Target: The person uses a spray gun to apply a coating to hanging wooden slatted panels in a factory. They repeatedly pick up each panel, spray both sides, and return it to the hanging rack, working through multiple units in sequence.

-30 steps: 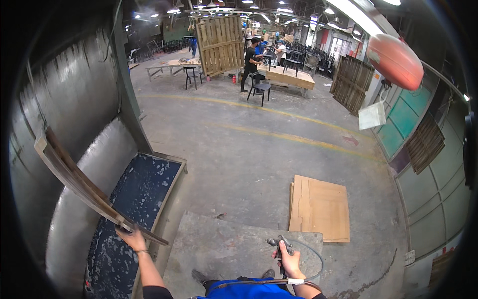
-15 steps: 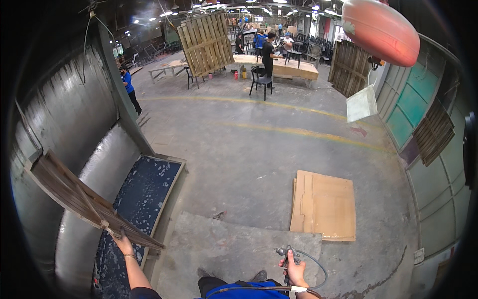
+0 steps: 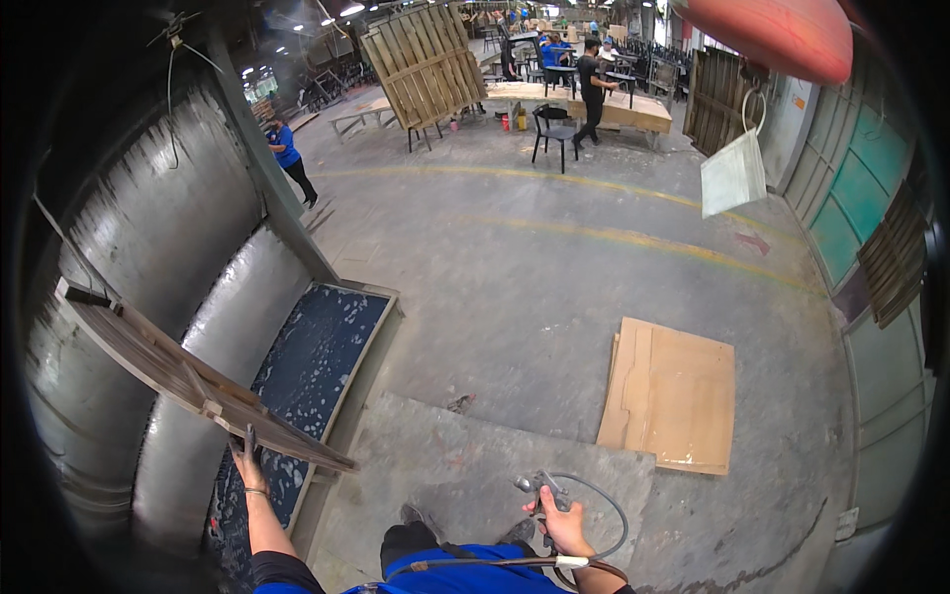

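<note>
Wood slats make up the brown panel [image 3: 168, 366] at my left, which slants across the trough [image 3: 358, 374], its lower end jutting past the trough's outer edge, its upper end toward the metal wall [image 3: 168, 178]. A cord [image 3: 69, 243] runs down by that upper end, but I cannot make out how it fastens. My left hand [image 3: 247, 463] touches the panel's lower edge, fingers pointing up; shade and wood hide enough that I cannot tell whether it grips or only rests there. Foam-flecked dark water [image 3: 317, 356] shows up to the trough's far corner, its nearer part partly covered by panel and arm.

My right hand [image 3: 562, 525] is clenched round a spray gun [image 3: 546, 485] in front of my blue shirt [image 3: 475, 562], hiding most of the handle. A grey hose [image 3: 621, 515] loops beside it; where it joins the brown tube [image 3: 465, 563] is hard to see. Cardboard [image 3: 683, 396] lies at the far right corner of a flat grey sheet [image 3: 396, 465]. A reddish rounded thing [image 3: 782, 35] is cut off by the upper edge. Far off, people [image 3: 592, 84] and black chairs [image 3: 556, 134] overlap around a tabletop [image 3: 643, 117], too small to read well.
</note>
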